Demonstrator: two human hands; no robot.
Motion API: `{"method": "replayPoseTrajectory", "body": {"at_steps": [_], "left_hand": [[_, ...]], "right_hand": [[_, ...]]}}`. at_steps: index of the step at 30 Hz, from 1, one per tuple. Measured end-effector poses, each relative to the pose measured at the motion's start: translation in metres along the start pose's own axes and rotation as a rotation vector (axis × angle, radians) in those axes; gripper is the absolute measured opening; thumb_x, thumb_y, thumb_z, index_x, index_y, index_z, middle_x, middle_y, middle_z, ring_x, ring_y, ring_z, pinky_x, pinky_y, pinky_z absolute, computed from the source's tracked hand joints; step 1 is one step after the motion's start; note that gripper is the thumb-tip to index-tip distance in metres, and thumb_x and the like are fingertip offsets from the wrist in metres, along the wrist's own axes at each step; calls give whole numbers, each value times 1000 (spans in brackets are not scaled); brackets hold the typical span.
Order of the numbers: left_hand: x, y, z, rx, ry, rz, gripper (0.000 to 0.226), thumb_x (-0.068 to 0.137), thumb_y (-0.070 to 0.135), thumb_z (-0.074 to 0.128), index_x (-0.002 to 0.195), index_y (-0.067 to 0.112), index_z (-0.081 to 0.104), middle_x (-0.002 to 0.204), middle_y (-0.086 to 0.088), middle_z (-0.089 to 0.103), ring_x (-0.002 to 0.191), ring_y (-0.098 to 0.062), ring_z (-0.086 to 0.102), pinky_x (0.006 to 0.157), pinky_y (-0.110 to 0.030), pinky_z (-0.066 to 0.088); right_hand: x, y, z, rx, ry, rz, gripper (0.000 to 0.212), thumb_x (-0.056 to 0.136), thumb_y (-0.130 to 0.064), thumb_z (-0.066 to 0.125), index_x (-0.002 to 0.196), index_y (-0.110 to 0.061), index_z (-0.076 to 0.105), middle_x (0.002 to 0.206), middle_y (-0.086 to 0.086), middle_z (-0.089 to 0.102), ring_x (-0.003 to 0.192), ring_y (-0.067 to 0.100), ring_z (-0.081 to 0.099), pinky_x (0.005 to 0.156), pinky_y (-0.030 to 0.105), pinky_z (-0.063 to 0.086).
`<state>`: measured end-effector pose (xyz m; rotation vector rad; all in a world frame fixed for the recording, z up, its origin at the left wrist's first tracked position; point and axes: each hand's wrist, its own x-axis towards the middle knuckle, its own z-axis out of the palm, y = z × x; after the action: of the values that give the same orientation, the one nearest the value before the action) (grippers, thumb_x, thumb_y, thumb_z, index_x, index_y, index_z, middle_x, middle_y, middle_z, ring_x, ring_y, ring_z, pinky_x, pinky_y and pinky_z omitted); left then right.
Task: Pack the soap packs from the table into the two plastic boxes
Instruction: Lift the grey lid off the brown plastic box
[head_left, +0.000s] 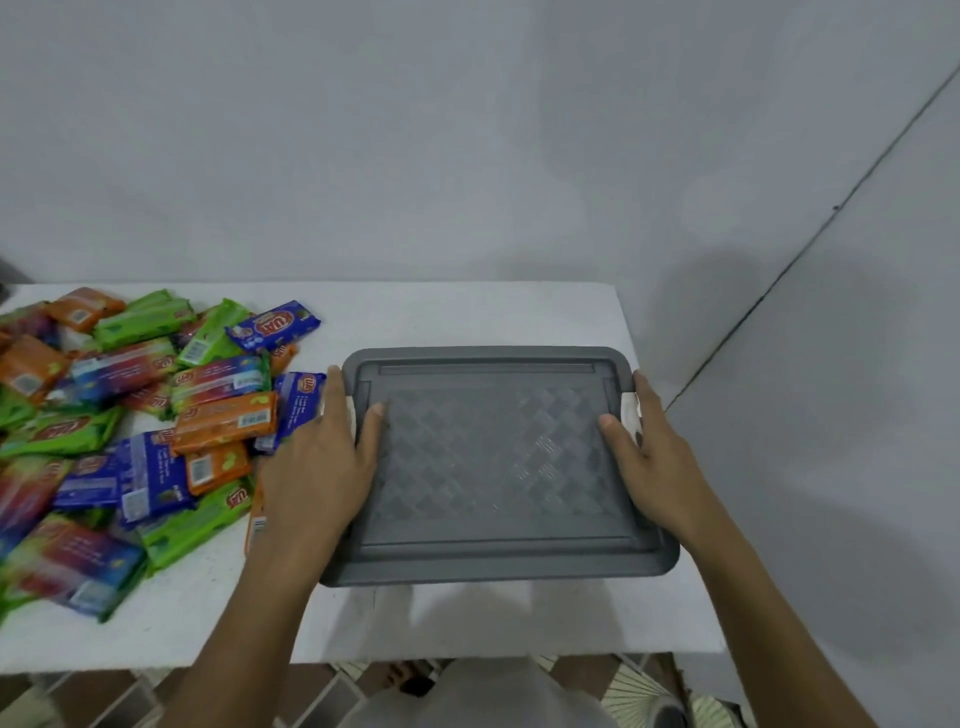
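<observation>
Grey woven-pattern plastic lid (493, 467) covers its box on the white table (467, 312); contents hidden. Left hand (322, 467) and right hand (654, 457) lie flat on the lid's side edges over white latches (629, 410), fingers straight, thumbs spread on top. Heap of orange, green and blue soap packs (130, 415) sits just left, cut off by the frame. Logo reads roughly "KUA"; small print blurred.

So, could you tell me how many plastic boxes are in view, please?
1: the grey-lidded box on the table, between left hand and right hand; another may hide beneath.
</observation>
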<state>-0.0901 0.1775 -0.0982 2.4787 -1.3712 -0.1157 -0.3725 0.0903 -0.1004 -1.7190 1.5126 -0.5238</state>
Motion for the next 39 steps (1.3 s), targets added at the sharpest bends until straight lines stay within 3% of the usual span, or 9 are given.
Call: {"method": "replayPoseTrajectory", "body": {"at_steps": [6,10,13,15,19,26,29,33,39], "left_hand": [[13,-17,2,-87,-59,66,54,102,38,31,151,19,24,108,-29,64,93,-46,61,76,-48,50],[17,-46,8,-459,-196,51,42,103,35,33,140,20,47,125,-7,61,118,-31,55,94,-39,45],[8,-53,17,-744,-238,-49,38,101,43,36,132,31,55,123,5,62,117,-17,57,98,-43,47],[7,-50,17,-706,-166,-27,43,101,40,38,144,34,42,133,11,49,121,-7,46,103,-37,39],[1,-43,14,-701,-94,-26,48,101,39,38,149,36,30,148,5,37,130,-4,29,103,-29,27],[-1,-51,7,-469,93,112,44,100,48,35,133,27,55,120,-1,59,105,-13,55,85,-36,49],[-5,-45,-4,-389,143,99,39,99,39,45,131,21,57,105,-1,54,84,-12,54,70,-26,43],[-9,-39,-17,-227,-38,169,45,96,44,45,134,22,54,82,7,59,72,-5,54,58,-23,40],[-16,-30,-16,-103,-86,140,55,97,42,45,145,15,41,116,-8,65,95,-21,62,75,-34,52]], "right_hand": [[1,-1,-1,-48,-3,-26,63,101,-45,35,155,-31,6,103,-2,55,94,17,58,88,26,40],[2,19,-13,218,18,-11,48,101,-46,36,148,-40,31,139,-14,47,125,6,47,105,31,39],[-6,32,-12,402,-34,97,44,99,-46,36,144,-41,38,137,-17,45,122,2,49,76,12,52],[-10,31,-7,400,-14,113,44,101,-43,33,145,-40,36,136,-19,41,105,-15,50,62,0,46],[-12,28,-3,355,52,43,46,102,-39,31,148,-36,32,133,-18,42,95,-25,45,78,5,37],[-11,21,-20,-22,337,-68,37,98,-42,45,129,-28,59,94,6,65,80,19,59,75,27,42],[-16,11,-27,-143,258,-103,34,96,-40,50,124,-25,63,65,4,59,62,15,56,60,21,41],[-22,7,-25,-247,147,-63,42,94,-48,49,131,-31,57,60,-2,56,62,10,56,61,27,43],[-24,8,-22,-326,100,-96,48,96,-37,51,144,-30,43,49,-5,52,53,9,54,58,27,46]]}}
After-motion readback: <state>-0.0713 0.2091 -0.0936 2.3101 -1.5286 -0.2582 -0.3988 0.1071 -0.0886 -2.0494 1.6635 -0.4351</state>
